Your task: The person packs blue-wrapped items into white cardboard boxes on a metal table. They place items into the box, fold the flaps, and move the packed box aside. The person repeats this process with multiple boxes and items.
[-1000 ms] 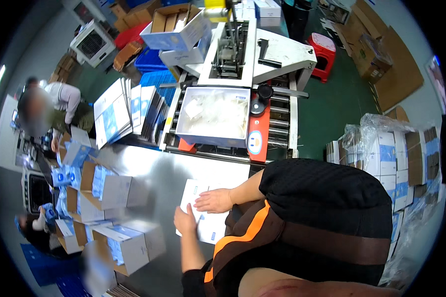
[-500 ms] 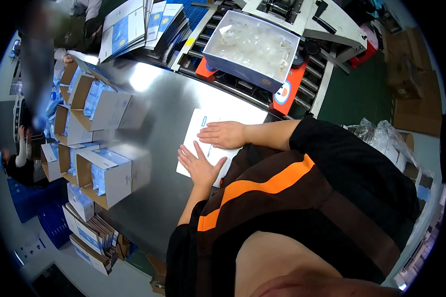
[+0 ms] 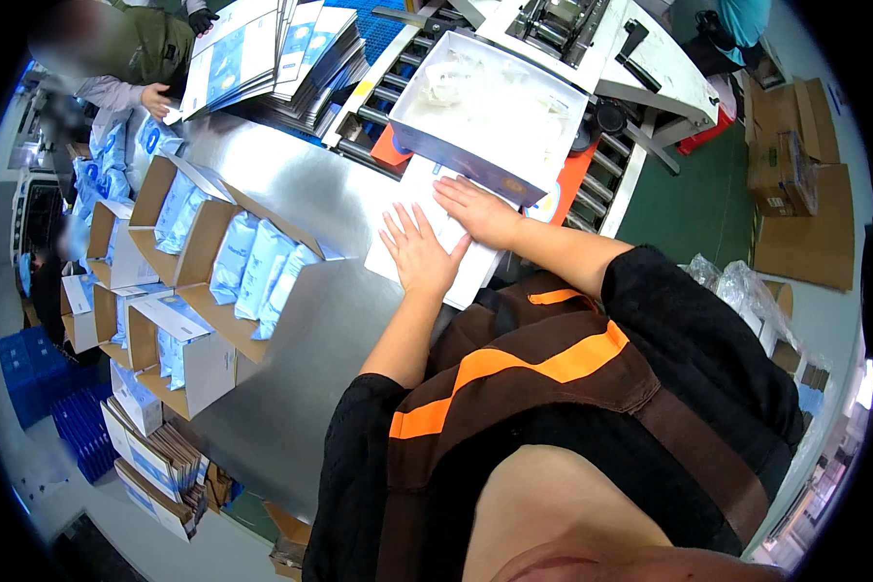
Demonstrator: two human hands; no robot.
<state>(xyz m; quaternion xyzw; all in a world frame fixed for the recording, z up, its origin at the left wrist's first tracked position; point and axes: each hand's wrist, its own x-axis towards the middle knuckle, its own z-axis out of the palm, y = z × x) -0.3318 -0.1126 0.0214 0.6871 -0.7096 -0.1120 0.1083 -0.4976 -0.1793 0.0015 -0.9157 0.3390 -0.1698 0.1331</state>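
Note:
Both my hands lie palm down on a flat white carton or sheet [image 3: 468,277] at the table's edge beside the roller conveyor. My left hand [image 3: 422,254], fingers spread, rests on its left part. On its far right part is my right hand [image 3: 480,213], fingers stretched out and fairly close together. Neither hand grasps anything. The far end of the white piece reaches up to a lidless white-and-blue box [image 3: 470,165] on the conveyor; whether they touch I cannot tell. Clear and whitish crumpled plastic [image 3: 495,102] fills that box.
Open cartons [image 3: 209,364] of light-blue packets [image 3: 262,267] stand left on the metal table [image 3: 301,407]. Flat cartons [image 3: 238,58] are stacked at the far left, by a co-worker's hand [image 3: 155,100]. A machine [image 3: 640,73] sits over the conveyor rollers [image 3: 601,184].
My hands and the white piece have moved away from me, towards the conveyor box. At left, an open carton of packets now stands farther in on the table. The co-worker's hands have shifted.

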